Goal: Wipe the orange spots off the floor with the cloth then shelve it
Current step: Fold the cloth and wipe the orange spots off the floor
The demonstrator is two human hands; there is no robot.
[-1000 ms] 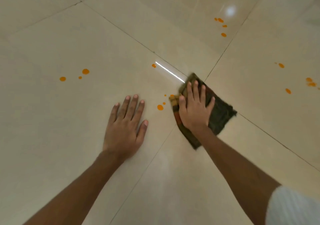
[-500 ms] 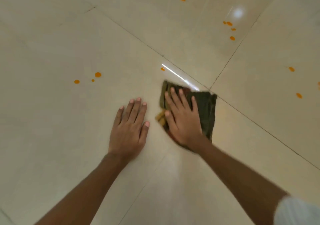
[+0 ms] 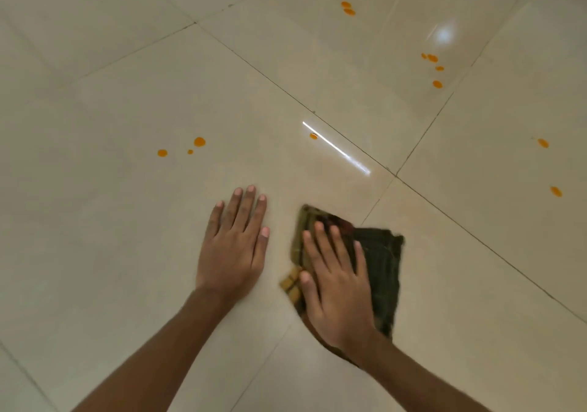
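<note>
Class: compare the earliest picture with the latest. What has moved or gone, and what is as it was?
The right hand slid the cloth leftward toward the left hand, over the small orange spots beside it, which no longer show. The left hand stays flat on the floor; the farther spots remain.

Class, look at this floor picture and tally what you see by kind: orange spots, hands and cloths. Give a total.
orange spots: 12 clearly visible
hands: 2, left hand and right hand
cloth: 1
Total: 15
</note>
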